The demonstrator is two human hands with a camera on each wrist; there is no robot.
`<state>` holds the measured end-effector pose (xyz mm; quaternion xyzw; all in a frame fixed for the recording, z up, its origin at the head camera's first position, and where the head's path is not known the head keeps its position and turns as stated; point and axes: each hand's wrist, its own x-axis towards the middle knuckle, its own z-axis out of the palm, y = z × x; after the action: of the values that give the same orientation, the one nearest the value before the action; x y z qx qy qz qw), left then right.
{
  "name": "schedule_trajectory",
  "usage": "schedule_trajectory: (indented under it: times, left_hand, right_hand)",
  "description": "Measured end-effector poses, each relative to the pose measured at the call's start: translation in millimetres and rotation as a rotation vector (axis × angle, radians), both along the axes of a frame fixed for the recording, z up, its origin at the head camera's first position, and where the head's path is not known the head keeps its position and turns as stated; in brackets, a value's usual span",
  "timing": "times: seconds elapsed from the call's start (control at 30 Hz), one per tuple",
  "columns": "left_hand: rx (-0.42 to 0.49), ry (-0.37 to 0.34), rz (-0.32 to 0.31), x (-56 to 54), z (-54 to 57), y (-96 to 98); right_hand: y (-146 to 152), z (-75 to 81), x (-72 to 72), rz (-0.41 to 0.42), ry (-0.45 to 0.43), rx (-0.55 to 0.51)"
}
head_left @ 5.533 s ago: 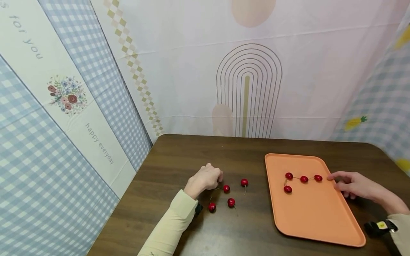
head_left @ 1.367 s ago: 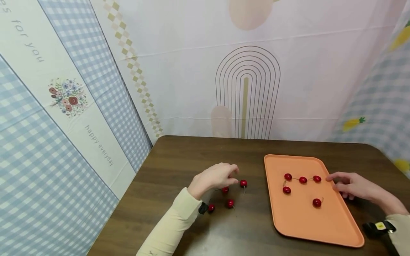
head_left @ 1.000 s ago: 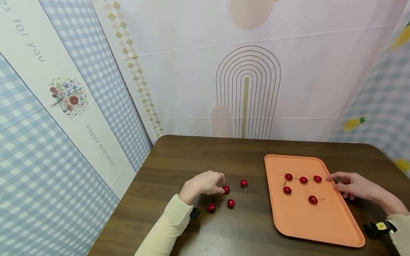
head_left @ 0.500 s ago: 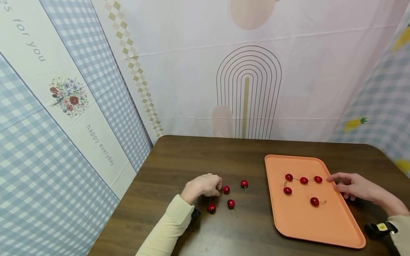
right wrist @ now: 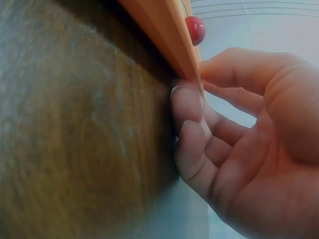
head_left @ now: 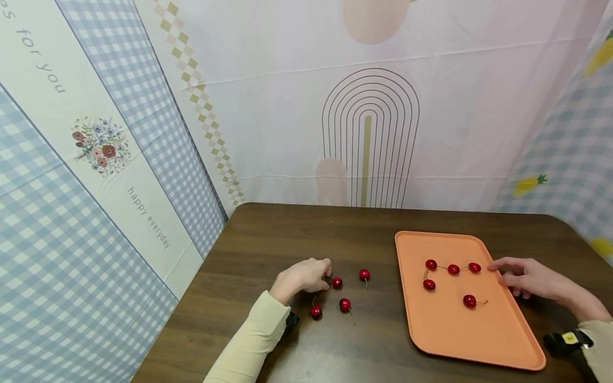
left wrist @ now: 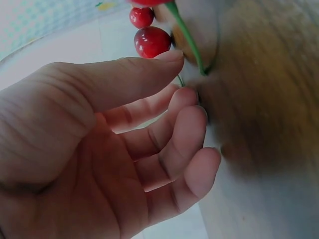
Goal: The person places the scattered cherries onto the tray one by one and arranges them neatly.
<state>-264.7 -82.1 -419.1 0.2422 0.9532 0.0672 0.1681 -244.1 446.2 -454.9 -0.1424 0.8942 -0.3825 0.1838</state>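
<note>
Between the left edge of the tabletop point(head_left: 268, 234) and the tray point(head_left: 460, 335), the left hand point(head_left: 301, 279) has curved fingers at one cherry point(head_left: 337, 283)'s stem; whether they pinch, I cannot tell. The right hand point(head_left: 533, 277) grips the tray's right edge.

Table point(head_left: 287, 229): passage between loose cherries point(head_left: 364, 274) and tray point(head_left: 445, 324).
Tray's right rim: right hand point(head_left: 533, 277) obstructs.
Tray's near end: unobstructed.

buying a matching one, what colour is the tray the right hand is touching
The tray is light orange, with no pattern visible; the head view shows it best.
</note>
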Motion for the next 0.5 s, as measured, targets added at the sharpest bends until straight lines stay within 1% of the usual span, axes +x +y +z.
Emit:
schedule_trajectory:
  times: [0.17, 0.37, 0.5]
  left_hand:
    - [0.023, -0.025, 0.021, -2.2, -1.6, 1.6]
    - [0.014, 0.007, -0.034, -2.9, -3.7, 2.5]
    - [0.014, 0.012, -0.042, -1.8, -3.1, 2.2]
  right_hand:
    - [-0.7, 0.7, 0.0, -0.011, -0.002, 0.019]
    - [-0.3, 0.9, 0.3, 0.003, 0.011, 0.005]
    - [0.2, -0.2, 0.2, 0.014, 0.022, -0.01]
